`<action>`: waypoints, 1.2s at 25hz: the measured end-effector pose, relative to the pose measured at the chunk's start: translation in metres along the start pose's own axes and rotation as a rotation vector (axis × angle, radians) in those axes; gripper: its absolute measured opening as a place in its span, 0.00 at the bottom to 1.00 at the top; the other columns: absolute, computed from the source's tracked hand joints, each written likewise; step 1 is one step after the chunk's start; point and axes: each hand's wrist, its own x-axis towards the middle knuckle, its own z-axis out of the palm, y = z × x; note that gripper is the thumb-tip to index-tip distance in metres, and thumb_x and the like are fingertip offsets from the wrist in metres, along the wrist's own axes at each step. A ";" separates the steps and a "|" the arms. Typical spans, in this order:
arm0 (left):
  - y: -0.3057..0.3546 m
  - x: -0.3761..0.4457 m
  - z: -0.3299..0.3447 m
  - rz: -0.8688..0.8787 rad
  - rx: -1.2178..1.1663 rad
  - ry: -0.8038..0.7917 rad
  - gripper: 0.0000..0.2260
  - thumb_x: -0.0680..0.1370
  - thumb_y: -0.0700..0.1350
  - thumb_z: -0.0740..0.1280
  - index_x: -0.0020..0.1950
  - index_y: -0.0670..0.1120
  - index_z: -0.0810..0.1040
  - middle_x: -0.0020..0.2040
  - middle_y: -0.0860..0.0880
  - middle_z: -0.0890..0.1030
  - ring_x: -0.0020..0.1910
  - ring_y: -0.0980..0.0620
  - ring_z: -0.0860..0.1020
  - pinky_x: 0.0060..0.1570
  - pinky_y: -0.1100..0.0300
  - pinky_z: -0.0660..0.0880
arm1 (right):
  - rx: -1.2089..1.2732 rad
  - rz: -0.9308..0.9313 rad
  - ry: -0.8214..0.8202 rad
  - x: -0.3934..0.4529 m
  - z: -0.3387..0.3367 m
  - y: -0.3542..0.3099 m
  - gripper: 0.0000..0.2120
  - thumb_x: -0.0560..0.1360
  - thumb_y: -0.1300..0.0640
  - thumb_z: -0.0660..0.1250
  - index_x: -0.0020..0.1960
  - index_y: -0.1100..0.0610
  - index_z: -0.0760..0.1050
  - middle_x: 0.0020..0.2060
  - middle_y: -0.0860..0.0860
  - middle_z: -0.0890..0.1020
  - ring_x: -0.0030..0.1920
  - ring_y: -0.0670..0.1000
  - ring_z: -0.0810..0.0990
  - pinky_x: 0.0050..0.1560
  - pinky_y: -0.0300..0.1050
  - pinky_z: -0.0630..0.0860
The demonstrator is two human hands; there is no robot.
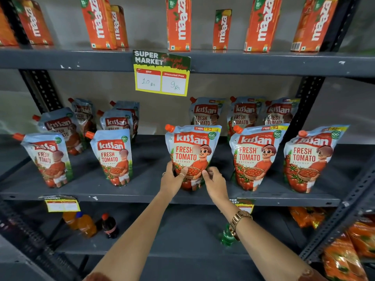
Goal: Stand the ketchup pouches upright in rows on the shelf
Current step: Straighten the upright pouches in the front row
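While both hands meet at the middle shelf: one pouch is being held at its base.
Held item: glossy pale-blue and red ketchup pouch with an orange corner cap (192, 153), upright, front row centre, base on the dark grey metal shelf (142, 193).
Left hand (172, 179): fingers wrapped on the pouch's lower left, thumb across the front.
Right hand (215, 179): fingers curled on the lower right edge; gold link watch (239, 220) at the wrist.
Front row: two pouches at 9 o'clock, two at 3 o'clock, all standing.
Open room: bare shelf gaps either side of the held pouch, wider toward 9 o'clock.
Back row: more pouches at 10 and 1 o'clock.
Edges: perforated uprights frame both ends; yellow paper price tag (162, 74) hangs at 12 o'clock.
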 end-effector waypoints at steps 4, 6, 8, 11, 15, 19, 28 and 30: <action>0.007 -0.008 0.017 -0.011 0.016 0.025 0.24 0.77 0.50 0.64 0.70 0.49 0.62 0.67 0.45 0.74 0.65 0.46 0.72 0.60 0.54 0.70 | 0.021 -0.004 0.005 -0.004 -0.014 0.005 0.11 0.79 0.53 0.58 0.55 0.61 0.71 0.49 0.56 0.81 0.51 0.53 0.78 0.48 0.44 0.71; 0.010 -0.011 0.020 -0.015 0.021 0.021 0.25 0.77 0.50 0.64 0.71 0.49 0.61 0.68 0.45 0.73 0.66 0.46 0.71 0.61 0.53 0.70 | 0.020 -0.003 0.011 -0.006 -0.018 0.005 0.12 0.79 0.54 0.59 0.56 0.62 0.71 0.51 0.57 0.81 0.49 0.51 0.76 0.48 0.43 0.69; 0.013 -0.016 0.021 -0.022 0.027 0.016 0.25 0.77 0.51 0.64 0.72 0.49 0.61 0.69 0.46 0.72 0.67 0.47 0.71 0.63 0.53 0.69 | 0.024 -0.009 0.022 -0.007 -0.019 0.006 0.12 0.79 0.55 0.59 0.57 0.62 0.71 0.52 0.58 0.81 0.51 0.53 0.77 0.49 0.44 0.70; 0.013 -0.021 0.020 -0.058 -0.007 0.068 0.27 0.76 0.52 0.66 0.72 0.49 0.61 0.71 0.46 0.71 0.69 0.46 0.69 0.66 0.52 0.67 | 0.027 -0.047 0.181 -0.012 -0.016 0.004 0.13 0.77 0.56 0.62 0.59 0.60 0.70 0.55 0.56 0.78 0.54 0.55 0.77 0.53 0.47 0.74; 0.004 -0.026 -0.004 -0.104 -0.045 0.359 0.22 0.76 0.51 0.65 0.68 0.44 0.69 0.66 0.42 0.75 0.65 0.46 0.72 0.64 0.54 0.68 | -0.011 -0.270 0.284 -0.027 -0.006 -0.006 0.08 0.77 0.58 0.63 0.54 0.60 0.71 0.48 0.53 0.76 0.46 0.51 0.76 0.45 0.41 0.72; -0.005 -0.023 -0.044 -0.061 -0.094 0.592 0.15 0.78 0.47 0.63 0.59 0.39 0.75 0.58 0.39 0.79 0.58 0.43 0.76 0.58 0.54 0.70 | 0.009 -0.380 0.141 -0.030 0.020 -0.023 0.05 0.76 0.59 0.63 0.51 0.60 0.73 0.43 0.48 0.76 0.44 0.49 0.76 0.44 0.42 0.74; -0.035 0.011 -0.141 -0.088 -0.091 0.706 0.17 0.76 0.42 0.65 0.63 0.37 0.69 0.61 0.37 0.77 0.60 0.41 0.75 0.58 0.52 0.71 | -0.055 -0.235 -0.218 -0.024 0.125 -0.060 0.10 0.76 0.58 0.64 0.56 0.58 0.76 0.47 0.55 0.83 0.50 0.53 0.80 0.56 0.51 0.77; -0.040 0.018 -0.157 -0.107 -0.110 0.641 0.23 0.76 0.44 0.66 0.68 0.38 0.65 0.64 0.38 0.74 0.63 0.41 0.73 0.62 0.51 0.69 | -0.065 -0.155 -0.286 -0.021 0.148 -0.068 0.17 0.76 0.55 0.64 0.64 0.57 0.71 0.56 0.56 0.80 0.58 0.54 0.78 0.60 0.51 0.75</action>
